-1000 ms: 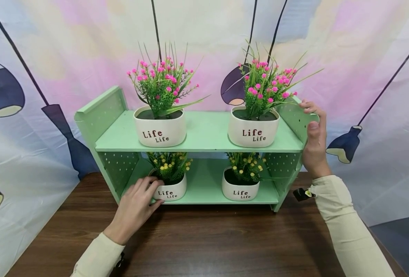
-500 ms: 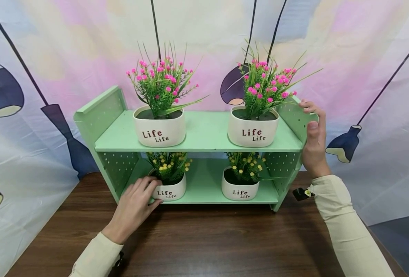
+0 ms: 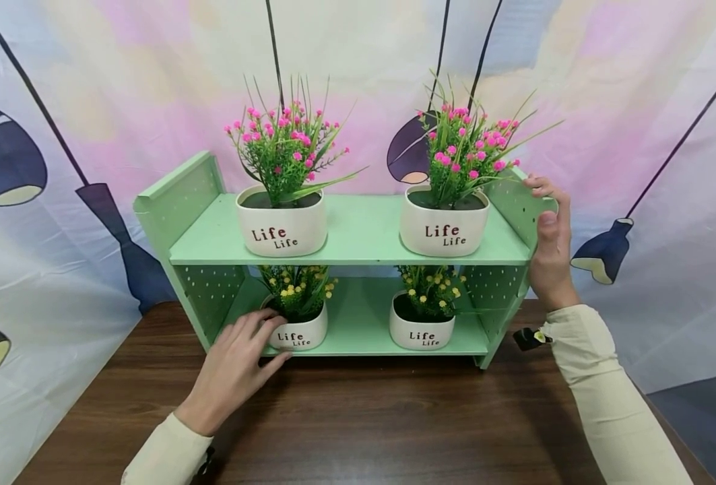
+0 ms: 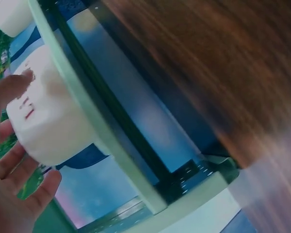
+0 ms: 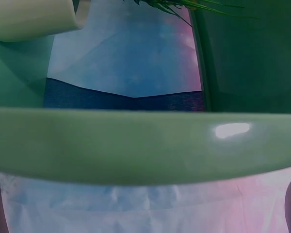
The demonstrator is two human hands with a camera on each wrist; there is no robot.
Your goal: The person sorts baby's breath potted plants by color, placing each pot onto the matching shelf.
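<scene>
A light green two-tier shelf [image 3: 364, 229] holds several white flower pots lettered "Life". My left hand [image 3: 230, 370] is at the left side of the lower left pot [image 3: 303, 335], which holds yellow flowers. Its fingers are spread beside the pot and its thumb stands off the front, near the shelf edge. In the left wrist view the thumb lies before the lettering of this pot [image 4: 53, 121]. My right hand [image 3: 551, 249] holds the shelf's right side panel [image 3: 518, 209], fingers bent at the upper back and thumb toward the front. The right wrist view shows the panel's green edge [image 5: 136, 148] close up.
Two pots with pink flowers, a left one [image 3: 281, 229] and a right one [image 3: 444, 229], stand on the upper tier. A lower right pot [image 3: 421, 330] has yellow flowers. The shelf stands on a dark wooden table [image 3: 358, 417] before a printed curtain [image 3: 358, 54].
My left thumb has moved away from the lower left pot's front and the left hand has spread a little. The right hand and the pots stay in place.
</scene>
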